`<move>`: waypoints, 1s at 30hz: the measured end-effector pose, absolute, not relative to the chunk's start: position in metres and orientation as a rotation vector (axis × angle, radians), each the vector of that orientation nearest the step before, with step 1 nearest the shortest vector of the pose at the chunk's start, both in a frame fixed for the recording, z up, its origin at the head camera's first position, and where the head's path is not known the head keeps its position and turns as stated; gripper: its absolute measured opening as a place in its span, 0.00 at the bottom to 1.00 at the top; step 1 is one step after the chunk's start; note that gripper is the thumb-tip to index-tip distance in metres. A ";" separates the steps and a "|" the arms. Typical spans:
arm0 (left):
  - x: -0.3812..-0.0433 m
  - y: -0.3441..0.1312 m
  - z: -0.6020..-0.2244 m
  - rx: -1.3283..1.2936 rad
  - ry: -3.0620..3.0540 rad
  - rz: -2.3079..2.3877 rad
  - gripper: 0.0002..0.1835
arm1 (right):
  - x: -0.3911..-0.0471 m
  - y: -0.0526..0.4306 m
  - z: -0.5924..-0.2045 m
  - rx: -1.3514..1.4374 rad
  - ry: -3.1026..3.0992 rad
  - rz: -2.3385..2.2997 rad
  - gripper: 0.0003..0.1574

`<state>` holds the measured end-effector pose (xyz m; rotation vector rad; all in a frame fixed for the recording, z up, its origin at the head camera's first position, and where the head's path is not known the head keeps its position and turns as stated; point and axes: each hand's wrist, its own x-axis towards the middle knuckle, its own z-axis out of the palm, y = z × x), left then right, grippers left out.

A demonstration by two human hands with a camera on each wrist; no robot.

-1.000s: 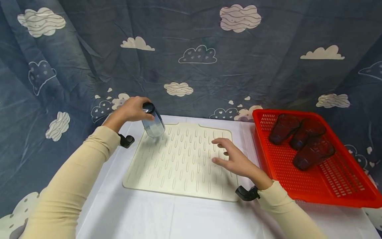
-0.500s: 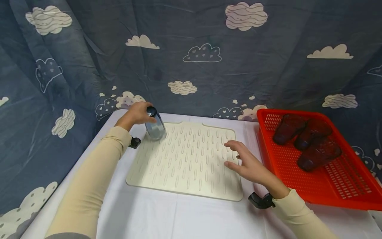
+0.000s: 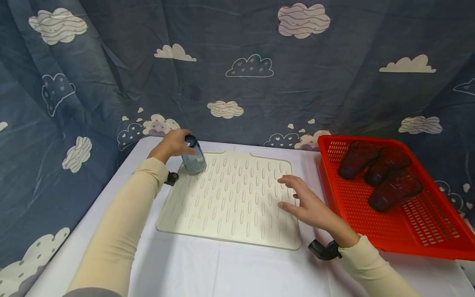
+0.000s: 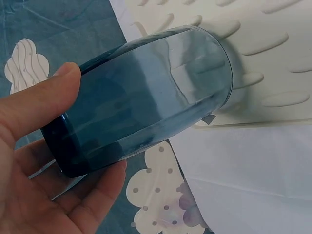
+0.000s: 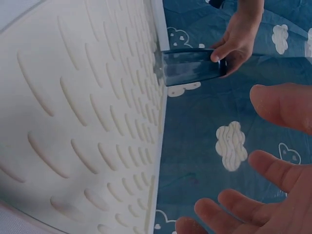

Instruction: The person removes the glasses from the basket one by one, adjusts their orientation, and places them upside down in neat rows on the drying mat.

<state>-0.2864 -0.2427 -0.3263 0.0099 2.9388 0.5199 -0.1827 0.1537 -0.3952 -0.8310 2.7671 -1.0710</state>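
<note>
A blue-tinted drinking glass point(image 3: 194, 159) stands mouth down at the far left corner of the cream drying mat point(image 3: 230, 202). My left hand point(image 3: 172, 144) grips it around its dark base, thumb on one side and fingers on the other. In the left wrist view the glass point(image 4: 151, 92) has its rim right at the ridged mat surface. Over the mat's right side hovers my right hand point(image 3: 306, 204), fingers spread and slightly bent, holding nothing. The right wrist view shows its thumb and fingertips apart, with the glass point(image 5: 190, 67) beyond.
To the right sits a red plastic basket point(image 3: 356, 225) with perforated walls. Three dark-looking glasses lie in it, one of them a tilted glass point(image 3: 395, 190) nearest me. A white cloth point(image 3: 178, 264) covers the table, and a dark cloud-print curtain point(image 3: 208, 41) hangs behind.
My left hand has lowered the glass onto the mat's far left corner, and the glass stands more upright. My right hand has shifted right, toward the basket. The head view has turned slightly.
</note>
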 end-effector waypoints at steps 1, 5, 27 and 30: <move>-0.287 -0.242 -0.327 0.006 2.935 0.523 0.40 | -0.183 0.153 -0.395 -0.826 2.768 -1.065 0.39; -0.288 -0.242 -0.329 0.007 2.927 0.522 0.39 | -0.183 0.152 -0.395 -0.813 2.770 -1.064 0.39; -0.289 -0.235 -0.338 -0.082 2.887 0.515 0.42 | -0.179 0.149 -0.394 -0.797 2.768 -1.064 0.39; -0.289 -0.233 -0.339 -0.083 2.892 0.524 0.42 | -0.178 0.149 -0.394 -0.785 2.774 -1.062 0.39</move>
